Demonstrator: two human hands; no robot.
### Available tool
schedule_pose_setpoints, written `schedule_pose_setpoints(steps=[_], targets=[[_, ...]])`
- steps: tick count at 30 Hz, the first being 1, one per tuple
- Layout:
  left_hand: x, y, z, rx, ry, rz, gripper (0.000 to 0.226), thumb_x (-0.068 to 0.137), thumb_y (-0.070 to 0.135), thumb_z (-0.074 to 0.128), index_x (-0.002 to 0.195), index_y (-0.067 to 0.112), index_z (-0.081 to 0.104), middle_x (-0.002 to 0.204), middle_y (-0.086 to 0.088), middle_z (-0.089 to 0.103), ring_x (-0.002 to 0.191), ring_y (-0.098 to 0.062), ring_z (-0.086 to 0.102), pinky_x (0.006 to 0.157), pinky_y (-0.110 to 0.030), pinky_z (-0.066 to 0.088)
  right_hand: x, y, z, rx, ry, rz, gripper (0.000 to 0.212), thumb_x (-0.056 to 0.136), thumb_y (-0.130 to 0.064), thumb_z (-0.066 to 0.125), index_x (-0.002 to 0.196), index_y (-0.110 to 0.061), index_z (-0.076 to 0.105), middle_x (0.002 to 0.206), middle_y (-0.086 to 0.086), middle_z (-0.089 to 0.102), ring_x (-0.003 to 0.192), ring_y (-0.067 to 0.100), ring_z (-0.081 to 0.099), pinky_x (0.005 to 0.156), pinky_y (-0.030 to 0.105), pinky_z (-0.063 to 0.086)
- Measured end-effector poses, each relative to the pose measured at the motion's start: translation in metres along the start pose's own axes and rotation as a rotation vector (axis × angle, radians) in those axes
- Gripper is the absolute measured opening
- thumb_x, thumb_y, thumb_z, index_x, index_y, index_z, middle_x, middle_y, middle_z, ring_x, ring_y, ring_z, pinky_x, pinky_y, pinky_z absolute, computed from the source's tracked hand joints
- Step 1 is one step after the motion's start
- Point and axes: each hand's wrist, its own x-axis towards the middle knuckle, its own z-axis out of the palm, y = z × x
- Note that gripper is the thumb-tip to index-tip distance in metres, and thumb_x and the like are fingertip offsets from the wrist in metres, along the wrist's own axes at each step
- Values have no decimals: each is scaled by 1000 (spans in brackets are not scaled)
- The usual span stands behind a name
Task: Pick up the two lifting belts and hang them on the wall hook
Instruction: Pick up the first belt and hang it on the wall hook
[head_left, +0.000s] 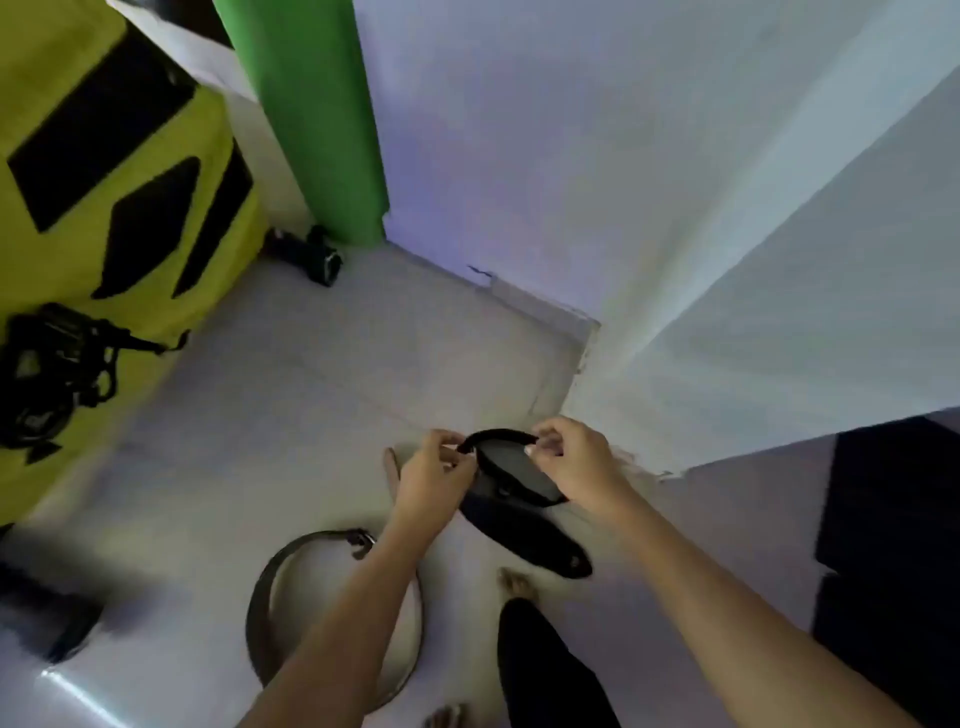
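Note:
A black lifting belt (524, 514) hangs between both hands above the pale floor, its wide padded part drooping toward my feet. My left hand (434, 475) pinches its narrow strap at the left end and my right hand (576, 462) pinches the same strap at the right end. A second belt (270, 587), dark brown with a metal buckle, lies in a loop on the floor below my left forearm, which hides part of it. No wall hook is in view.
A white wall corner (592, 332) stands just beyond my hands. A yellow and black bag (104, 182) with black straps stands at left, a green roll (311, 119) behind it. A dark cabinet (893, 545) is at right. My bare feet (514, 582) are on the floor.

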Motion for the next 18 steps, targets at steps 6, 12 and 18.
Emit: schedule_pose_setpoints(steps=[6,12,18], targets=[[141,-138,110,-198,-31,-352,35,90,20,56,120,3,51,90,-7,55,81,-20,53,62,-28,41,173,125,119,-70,-135,153,41,83,-21,66,118,-3,57,119,15,63,115,30,57,95,33,43],[229,-245,194,-312,-56,-483,40,89,25,54,122,3,49,116,-24,58,85,-21,52,64,-27,41,263,235,210,-208,-281,159,49,76,-20,72,118,-1,55,113,16,61,115,33,56,83,28,41],[238,-262,205,-399,-74,-491,17,91,20,52,97,5,57,83,-6,57,74,-16,56,62,-25,44,263,246,226,-246,-132,130,29,88,-12,53,115,-1,55,112,24,64,106,38,59,83,35,46]])
